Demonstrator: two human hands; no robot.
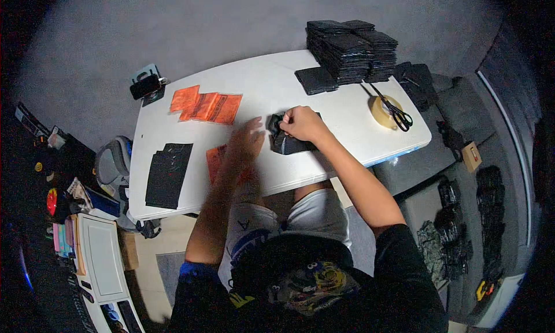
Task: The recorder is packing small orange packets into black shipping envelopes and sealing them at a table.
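Observation:
My right hand (301,122) is closed at the upper edge of a black plastic bag (295,146) on the white table (269,90), its fingertips pinching the crumpled material. Just left of the bag is my left hand (249,138), blurred, with fingers spread and nothing visible in it. An orange printed plastic packet (215,157) lies partly hidden under my left forearm. Farther back, more orange packets (214,107) overlap one another. Several flat black bags (167,177) lie fanned together at the table's left.
Tall stacks of folded black bags (347,51) stand at the back right, beside a low black pile (315,80). Black-handled scissors (403,119) rest across a roll of clear tape (380,114). A phone (145,86) sits on a stand at the far left edge.

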